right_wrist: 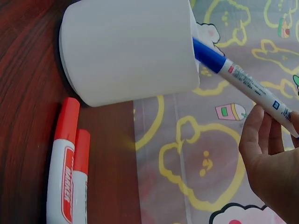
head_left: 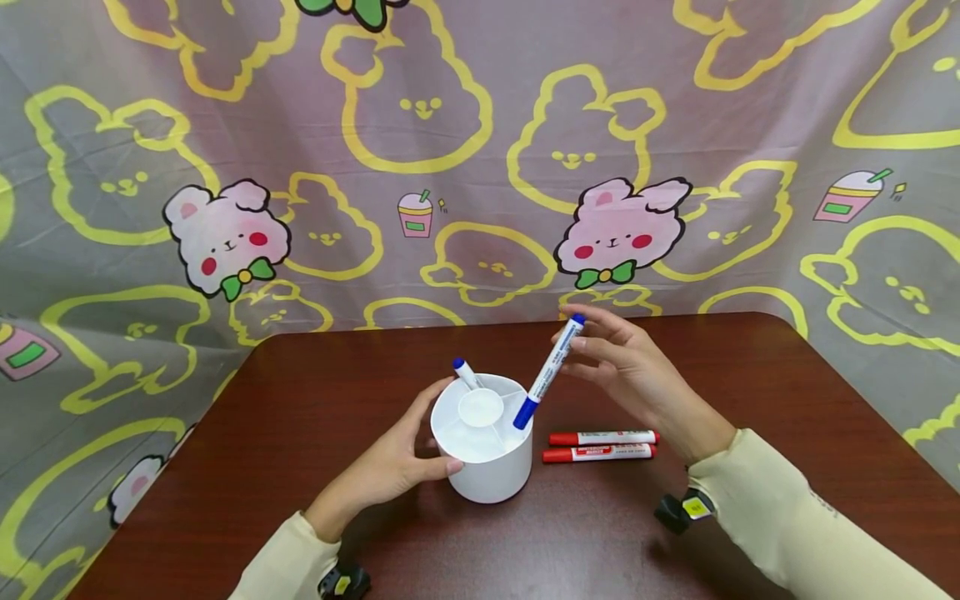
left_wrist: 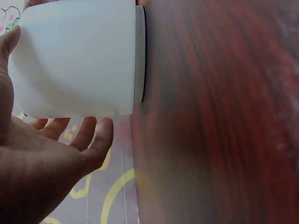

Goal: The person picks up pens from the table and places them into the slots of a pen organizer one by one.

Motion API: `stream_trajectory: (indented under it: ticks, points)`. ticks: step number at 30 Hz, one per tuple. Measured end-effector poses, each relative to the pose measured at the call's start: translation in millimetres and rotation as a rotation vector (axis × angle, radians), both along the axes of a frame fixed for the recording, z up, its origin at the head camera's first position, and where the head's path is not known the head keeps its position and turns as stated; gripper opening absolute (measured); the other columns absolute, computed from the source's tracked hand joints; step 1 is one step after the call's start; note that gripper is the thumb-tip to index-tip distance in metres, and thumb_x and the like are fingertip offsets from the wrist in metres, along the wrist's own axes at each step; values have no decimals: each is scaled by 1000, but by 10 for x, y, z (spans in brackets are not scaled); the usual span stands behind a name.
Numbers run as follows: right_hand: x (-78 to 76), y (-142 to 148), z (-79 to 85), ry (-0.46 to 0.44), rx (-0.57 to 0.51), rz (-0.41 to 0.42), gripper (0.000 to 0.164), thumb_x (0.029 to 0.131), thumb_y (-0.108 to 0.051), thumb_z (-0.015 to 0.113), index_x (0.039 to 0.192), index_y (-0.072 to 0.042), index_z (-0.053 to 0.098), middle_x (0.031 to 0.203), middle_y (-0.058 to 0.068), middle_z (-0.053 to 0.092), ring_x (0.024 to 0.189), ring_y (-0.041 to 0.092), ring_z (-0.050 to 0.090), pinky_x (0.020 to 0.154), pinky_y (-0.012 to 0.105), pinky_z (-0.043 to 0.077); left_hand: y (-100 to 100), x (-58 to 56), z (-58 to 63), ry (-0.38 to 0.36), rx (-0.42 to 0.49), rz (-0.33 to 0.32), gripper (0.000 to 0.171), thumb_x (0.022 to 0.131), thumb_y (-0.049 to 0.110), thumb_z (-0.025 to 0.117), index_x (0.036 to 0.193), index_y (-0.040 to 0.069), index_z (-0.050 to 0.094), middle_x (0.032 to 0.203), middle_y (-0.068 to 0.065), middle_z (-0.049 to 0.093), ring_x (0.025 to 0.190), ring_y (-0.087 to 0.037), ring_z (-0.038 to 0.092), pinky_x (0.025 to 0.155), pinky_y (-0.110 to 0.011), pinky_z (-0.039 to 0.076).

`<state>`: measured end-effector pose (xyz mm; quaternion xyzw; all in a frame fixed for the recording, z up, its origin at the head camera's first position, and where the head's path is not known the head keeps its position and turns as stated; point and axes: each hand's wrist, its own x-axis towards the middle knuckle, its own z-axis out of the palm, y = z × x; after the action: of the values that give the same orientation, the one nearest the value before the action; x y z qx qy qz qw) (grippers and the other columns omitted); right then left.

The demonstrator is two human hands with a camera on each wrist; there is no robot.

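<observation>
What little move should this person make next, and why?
Probably lower the marker a little further into the holder. The right hand pinches it near its upper end, the blue cap points down at the holder's rim, and the left hand grips the holder's side. A second marker already stands in it.

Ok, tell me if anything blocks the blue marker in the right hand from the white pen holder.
Nothing visible. The right hand holds the blue marker, its cap at the right rim of the pen holder. The second blue marker leans at the far side; the red markers lie outside.
</observation>
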<state>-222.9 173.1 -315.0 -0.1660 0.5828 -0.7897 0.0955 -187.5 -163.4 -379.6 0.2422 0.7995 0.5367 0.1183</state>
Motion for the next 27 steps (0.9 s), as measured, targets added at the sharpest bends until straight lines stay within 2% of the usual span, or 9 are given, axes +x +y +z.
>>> stream_trajectory:
  ticks: [6,10,19,27]
  points:
    - [-13,-102,-65,-15,44,7,41,105,-5,59,145,-14,59,119,5,67,112,18,70,98,35,59,3,-3,-3,20,-2,4,104,88,23,87,166,22,19,163,-15,37,133,-37,57,104,-45,51]
    - [-14,-184,-118,-22,74,13,40,103,-4,61,142,-14,62,119,7,66,111,19,71,96,35,60,2,-8,-11,24,-2,12,103,87,24,87,166,24,20,163,-13,38,137,-36,53,107,-49,49]
    - [-8,-320,-227,-10,171,23,45,101,-2,63,145,-4,58,110,5,66,100,19,71,94,35,60,2,-3,-22,16,10,3,102,88,22,86,165,28,21,162,-14,37,128,-35,58,99,-34,54]
    - [3,-384,-288,-15,238,12,43,99,-4,64,142,-6,62,108,3,65,102,21,66,88,31,59,13,-10,-19,28,9,3,101,88,23,87,165,27,22,162,-12,39,133,-33,54,101,-34,53]
